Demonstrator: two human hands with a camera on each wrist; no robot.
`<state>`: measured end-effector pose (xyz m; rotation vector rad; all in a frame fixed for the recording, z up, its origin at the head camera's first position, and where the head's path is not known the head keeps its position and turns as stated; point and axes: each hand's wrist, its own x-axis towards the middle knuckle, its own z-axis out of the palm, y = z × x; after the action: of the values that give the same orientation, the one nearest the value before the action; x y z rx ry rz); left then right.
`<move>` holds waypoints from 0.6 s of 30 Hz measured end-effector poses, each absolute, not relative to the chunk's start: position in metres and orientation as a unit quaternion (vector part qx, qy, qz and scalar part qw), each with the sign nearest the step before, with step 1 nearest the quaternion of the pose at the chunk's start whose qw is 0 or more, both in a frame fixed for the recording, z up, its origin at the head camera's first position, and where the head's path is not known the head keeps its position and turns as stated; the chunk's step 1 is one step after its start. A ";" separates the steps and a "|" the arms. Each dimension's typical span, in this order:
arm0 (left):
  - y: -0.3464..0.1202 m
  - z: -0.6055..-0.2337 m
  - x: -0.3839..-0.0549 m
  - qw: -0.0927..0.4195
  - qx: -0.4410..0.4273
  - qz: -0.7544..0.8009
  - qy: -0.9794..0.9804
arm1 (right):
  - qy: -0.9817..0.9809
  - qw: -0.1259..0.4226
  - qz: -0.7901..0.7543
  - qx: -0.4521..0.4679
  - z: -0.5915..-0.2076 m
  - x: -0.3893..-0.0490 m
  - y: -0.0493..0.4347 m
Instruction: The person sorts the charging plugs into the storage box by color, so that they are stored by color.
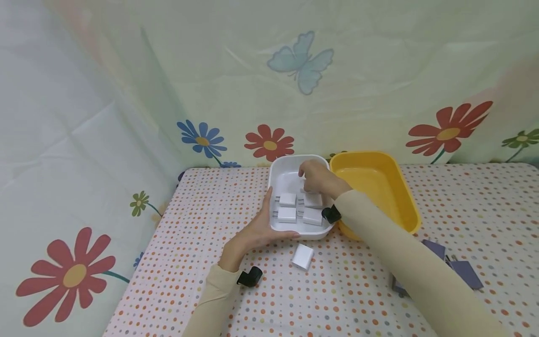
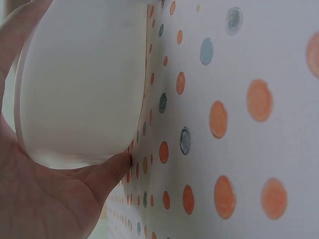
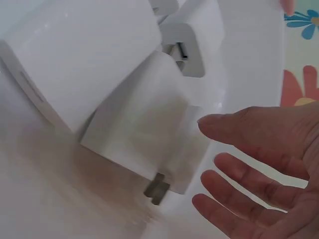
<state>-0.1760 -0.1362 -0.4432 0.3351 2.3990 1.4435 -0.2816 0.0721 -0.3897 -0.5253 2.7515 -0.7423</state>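
A white plastic tray [image 1: 278, 171] holds several white charger plugs [image 1: 287, 215] in rows, their prongs pointing left. My left hand [image 1: 259, 230] rests spread against the tray's near-left corner, fingers along its left wall and thumb along the front. That thumb [image 2: 112, 172] shows low on the outer wall in the left wrist view. Over the tray's far right part is my right hand [image 1: 320, 178]. In the right wrist view its fingers [image 3: 239, 209] are apart, thumb tip right by the edge of a charger plug [image 3: 144, 117]. Another white charger [image 1: 302, 257] lies on the cloth before the tray.
A yellow tray [image 1: 406, 196] stands against the white tray's right side. Dark purple chargers [image 1: 465, 274] lie on the dotted tablecloth [image 1: 168, 276] at the right, partly behind my right sleeve. A flowered curtain [image 1: 358, 103] hangs behind the table.
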 end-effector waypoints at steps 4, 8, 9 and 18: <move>-0.136 -0.442 -0.176 0.161 0.112 0.501 0.843 | 0.941 0.103 -0.238 -0.217 -0.377 -0.273 0.074; -0.135 -0.442 -0.175 0.164 0.104 0.496 0.846 | 0.935 0.092 -0.233 -0.252 -0.362 -0.254 0.075; -0.135 -0.442 -0.175 0.166 0.101 0.495 0.847 | 0.932 0.089 -0.237 -0.261 -0.358 -0.248 0.076; -0.135 -0.444 -0.177 0.152 0.135 0.521 0.829 | 0.910 0.054 -0.248 -0.328 -0.326 -0.183 0.083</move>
<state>-0.1768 -0.1353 -0.4437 0.3879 2.3793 1.4939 -0.1830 0.0827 -0.3260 -0.9965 2.7656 -0.7528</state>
